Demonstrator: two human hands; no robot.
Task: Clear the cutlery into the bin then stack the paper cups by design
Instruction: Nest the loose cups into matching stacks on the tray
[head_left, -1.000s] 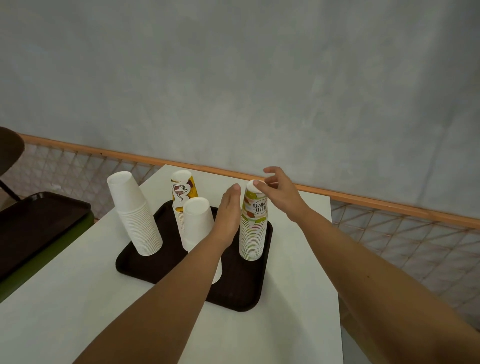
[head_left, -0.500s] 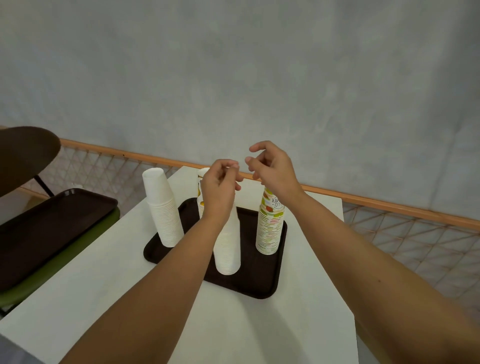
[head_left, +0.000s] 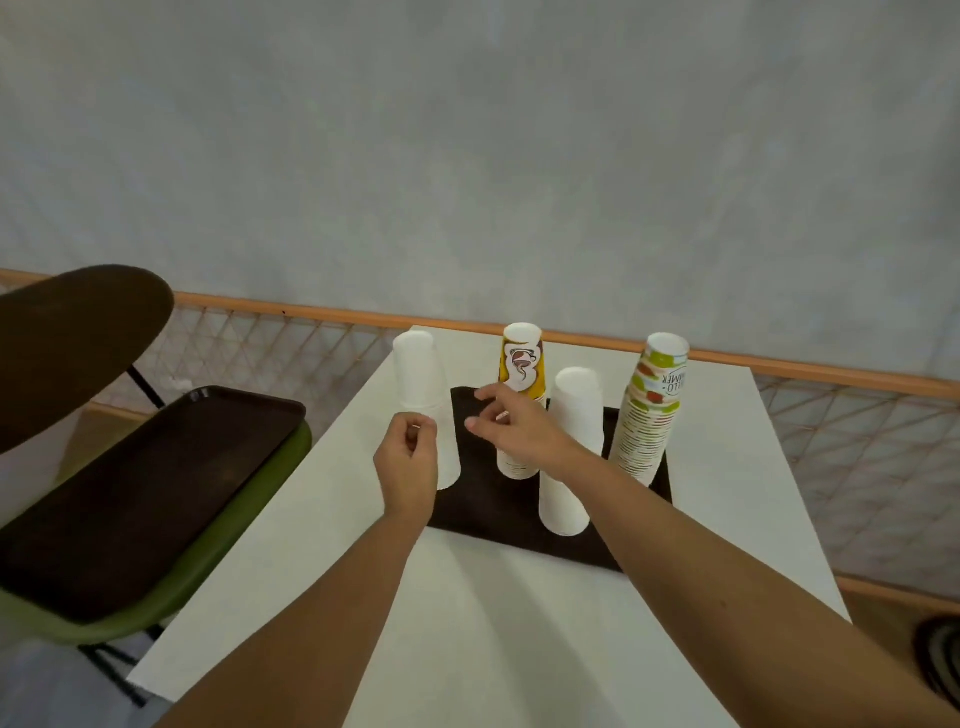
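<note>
Left hand (head_left: 408, 462) is hovering curled in front of the left white cup stack (head_left: 421, 384) at the tray (head_left: 493, 519) edge (grip: can't tell), right hand (head_left: 514, 431) is hanging loosely open and empty, its forearm lying right by the near white stack (head_left: 576, 410), so any nudge is risking a topple.

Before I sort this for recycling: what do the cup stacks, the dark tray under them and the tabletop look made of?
Cup stacks: paper, matt; thin nested rims show as fine rings, two carry printed designs. Dark tray: probably moulded plastic, dark brown with a dull sheen and a raised rim. Tabletop: smooth, white, likely laminate; its core is hidden.
</note>
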